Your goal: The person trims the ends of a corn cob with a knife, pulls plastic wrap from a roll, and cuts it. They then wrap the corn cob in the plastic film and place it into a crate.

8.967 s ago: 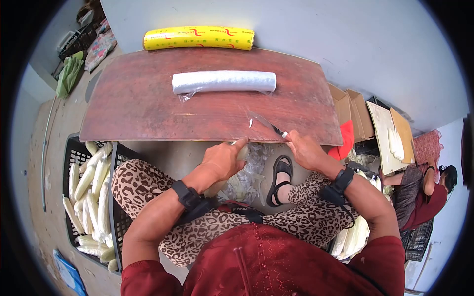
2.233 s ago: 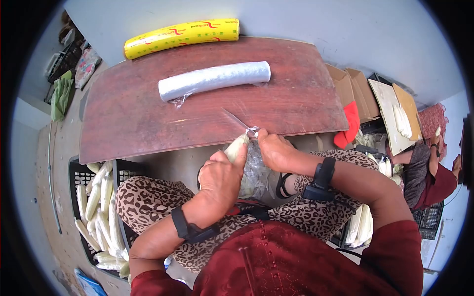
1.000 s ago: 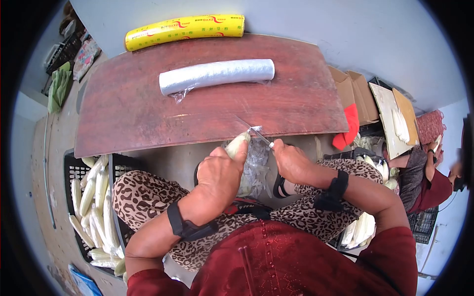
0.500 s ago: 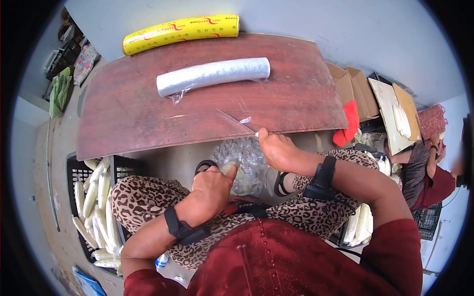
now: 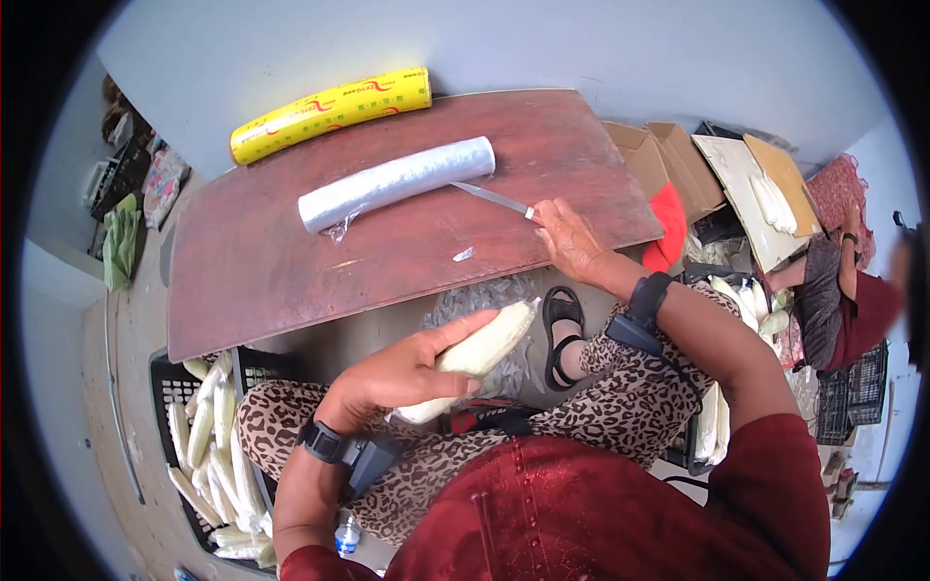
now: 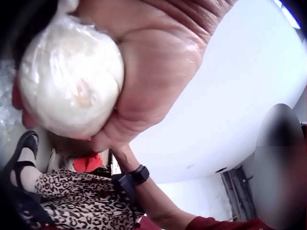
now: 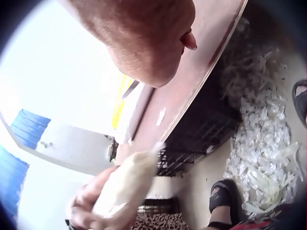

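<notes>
My left hand (image 5: 392,373) grips a pale ear of corn (image 5: 484,349) wrapped in clear film, in front of the table's near edge. The ear slants up to the right, a small twist of film at its tip. Seen end-on in the left wrist view, the wrapped corn (image 6: 72,76) shows a smooth, rounded end against the palm. My right hand (image 5: 573,237) holds a knife (image 5: 499,198) by its handle over the right part of the table, blade pointing left towards the roll of clear film (image 5: 397,182). In the right wrist view, the hand mostly hides the knife (image 7: 130,89).
A small film scrap (image 5: 464,254) lies on the reddish wooden table (image 5: 271,281). At its back edge rests a yellow roll (image 5: 329,114). A black crate (image 5: 179,382) of wrapped corn stands left; more corn (image 5: 751,300) is at right. Film scraps (image 7: 259,148) litter the floor.
The left hand has turned and lifted the corn into view, tip to the upper right. The right hand has moved the knife up and right, away from the film scrap. The head view has shifted.
</notes>
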### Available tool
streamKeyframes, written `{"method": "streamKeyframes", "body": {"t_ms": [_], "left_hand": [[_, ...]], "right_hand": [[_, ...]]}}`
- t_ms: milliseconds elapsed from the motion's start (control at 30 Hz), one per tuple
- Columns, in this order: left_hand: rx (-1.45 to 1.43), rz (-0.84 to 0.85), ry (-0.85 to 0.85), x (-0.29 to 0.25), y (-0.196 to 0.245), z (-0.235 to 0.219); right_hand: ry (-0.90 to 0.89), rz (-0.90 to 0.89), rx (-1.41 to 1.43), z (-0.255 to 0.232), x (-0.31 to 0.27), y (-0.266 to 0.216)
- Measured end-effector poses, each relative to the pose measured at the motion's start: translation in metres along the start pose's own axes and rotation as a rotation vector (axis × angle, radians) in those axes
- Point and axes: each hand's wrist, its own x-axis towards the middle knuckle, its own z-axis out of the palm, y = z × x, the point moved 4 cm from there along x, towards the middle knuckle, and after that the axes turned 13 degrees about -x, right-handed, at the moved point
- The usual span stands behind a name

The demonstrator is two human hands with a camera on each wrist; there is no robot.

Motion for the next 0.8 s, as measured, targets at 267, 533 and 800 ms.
{"method": "streamKeyframes", "body": {"t_ms": [267, 533, 800], "left_hand": [[-0.681, -0.001, -0.043, -0.011, 0.027, 0.008], [-0.924, 0.239, -0.063, 0.001, 0.031, -0.001], [-0.860, 0.240, -0.109, 0.016, 0.046, 0.006]], "right_hand": [[0.009, -0.002, -0.209, 0.007, -0.001, 0.022], [-0.542, -0.040, 1.621, -0.067, 0.010, -0.050], [-0.404, -0.078, 1.825, -0.085, 0.016, -0.070]]}}
